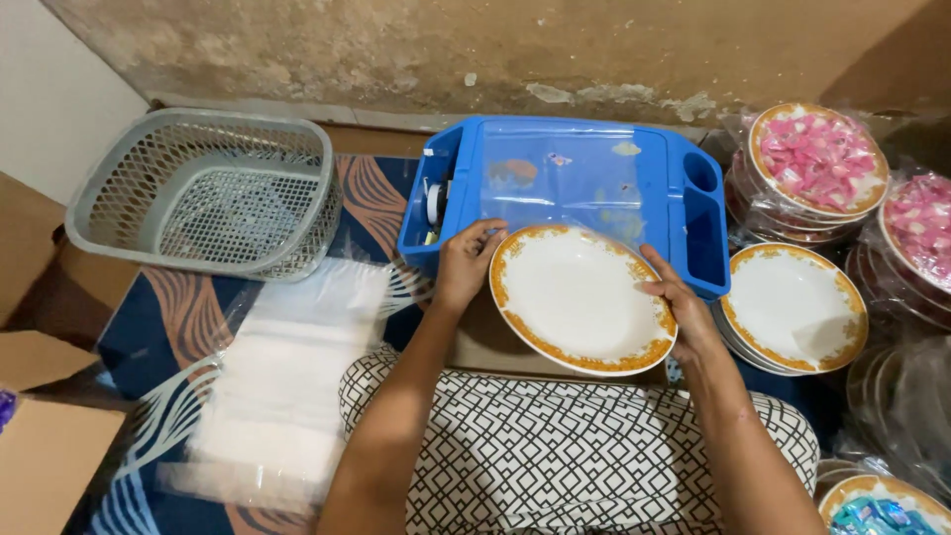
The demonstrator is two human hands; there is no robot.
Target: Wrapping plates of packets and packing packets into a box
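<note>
While the left hand (464, 260) grips the plate (580, 297) at its left rim, the right hand (677, 297) clasps its right rim, holding it at the blue tray's (693, 213) near edge, over a clear bag (555, 178). Left sit a grey basket (208, 188) and bag pile (287, 367); right, 1 plate stack (792, 307) and wrapped candy plates (817, 163). A patterned mat (149, 327) meets a stained wall (475, 50).

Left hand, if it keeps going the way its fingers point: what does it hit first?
Probably the clear plastic bag on the blue tray. The left hand grips the plate rim, fingers pointing up and right; depth is uncertain.
</note>
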